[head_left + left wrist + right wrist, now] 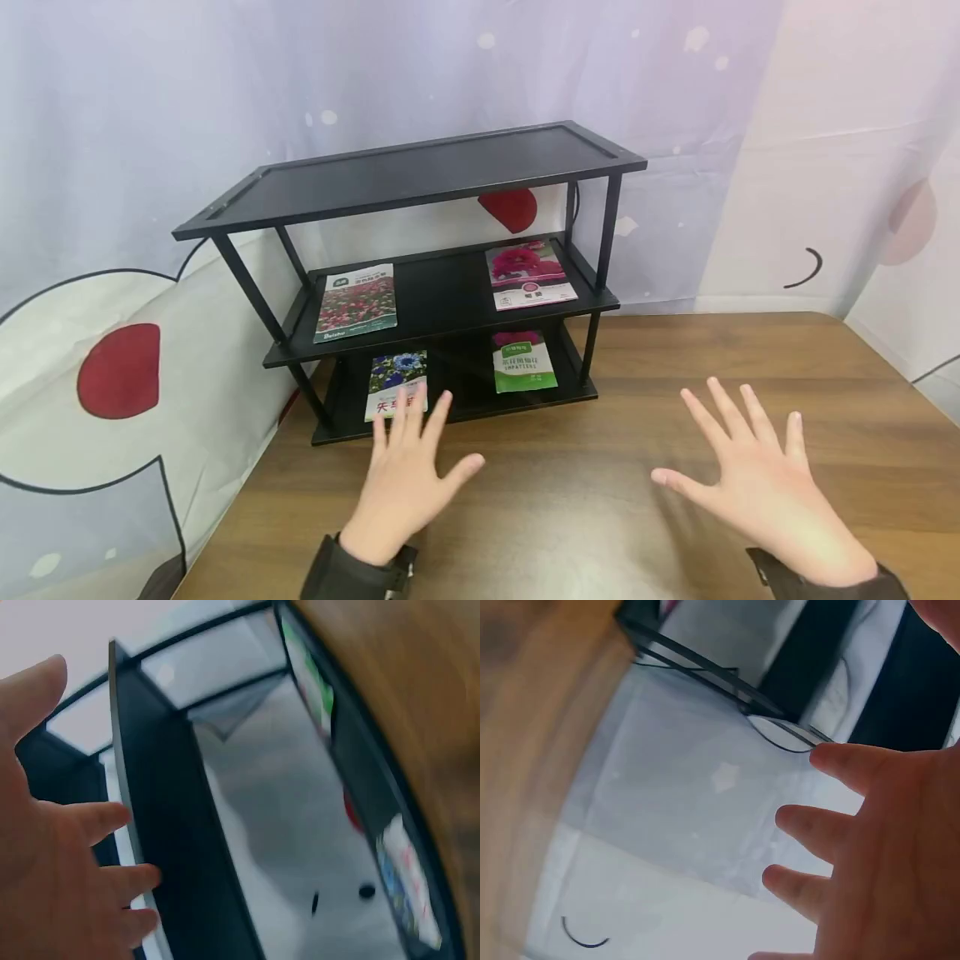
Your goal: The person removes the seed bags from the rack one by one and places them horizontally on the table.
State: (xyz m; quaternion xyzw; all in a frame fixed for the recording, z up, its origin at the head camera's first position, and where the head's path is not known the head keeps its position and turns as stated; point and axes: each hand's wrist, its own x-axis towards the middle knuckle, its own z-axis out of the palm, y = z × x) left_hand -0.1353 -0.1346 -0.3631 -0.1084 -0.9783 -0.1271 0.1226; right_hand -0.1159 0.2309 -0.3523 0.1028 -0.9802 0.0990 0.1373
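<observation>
My left hand (405, 487) is held above the table with its fingers spread, holding nothing. In the head view its fingertips overlap the lower edge of a blue-flower seed packet (397, 375). My right hand (761, 479) is spread out too, over the table to the right, with nothing in it. A black three-tier shelf (450, 171) stands behind the hands. On its middle tier lie a red-flower seed packet (356, 304) at left and a pink-flower seed packet (528, 275) at right. The bottom tier holds the blue-flower packet and a green-and-white seed packet (522, 367).
The wooden table (570, 492) extends in front of the shelf and to its right. A pale patterned cloth (420, 75) hangs behind the shelf and along the left side, with red shapes and dark curved lines printed on it.
</observation>
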